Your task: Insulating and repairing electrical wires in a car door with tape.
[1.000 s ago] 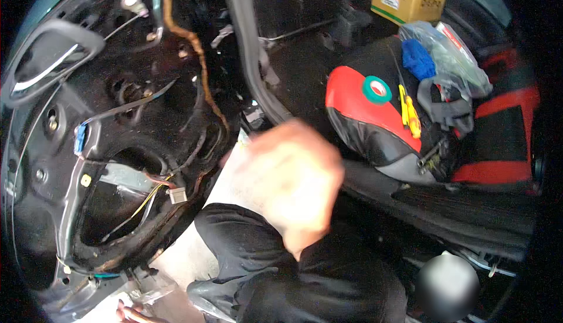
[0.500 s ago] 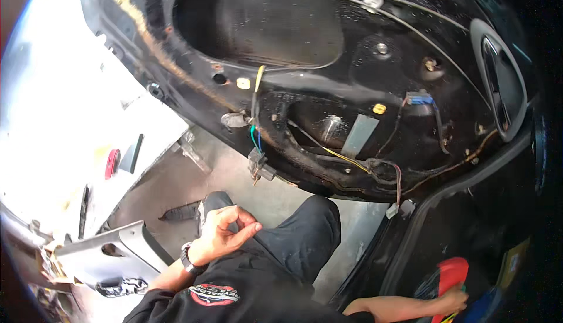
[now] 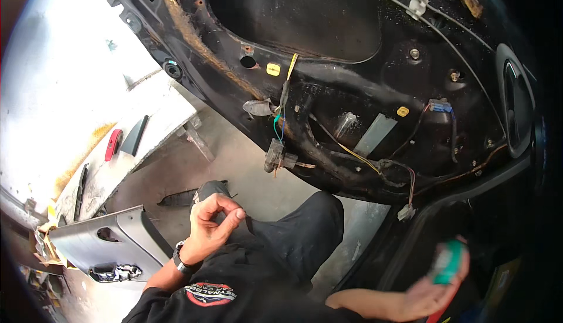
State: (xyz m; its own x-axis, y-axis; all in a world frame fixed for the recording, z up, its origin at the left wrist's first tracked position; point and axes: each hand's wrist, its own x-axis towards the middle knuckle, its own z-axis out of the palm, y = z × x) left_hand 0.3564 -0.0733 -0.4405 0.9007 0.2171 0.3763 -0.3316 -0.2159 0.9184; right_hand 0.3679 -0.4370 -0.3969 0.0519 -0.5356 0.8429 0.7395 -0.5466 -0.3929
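Note:
My left hand is held over my lap with its fingers curled and thumb and forefinger pinched; what is between them, if anything, is too small to make out. My right hand, smeared by motion, grips a green tape roll at the lower right, above a partly hidden red object. In front of me is a bare black car door with dangling wires, a grey connector, a white connector, a blue connector and an inner handle.
At the left stands a pale worktable with a red narrow item and dark strips. A grey door trim panel leans below it. The dark car interior lies at the right, the floor under the door.
The view has swung from the seat toward the door and worktable. Since half a second ago my right hand has lifted the green tape up from the red object. My left hand remains pinched.

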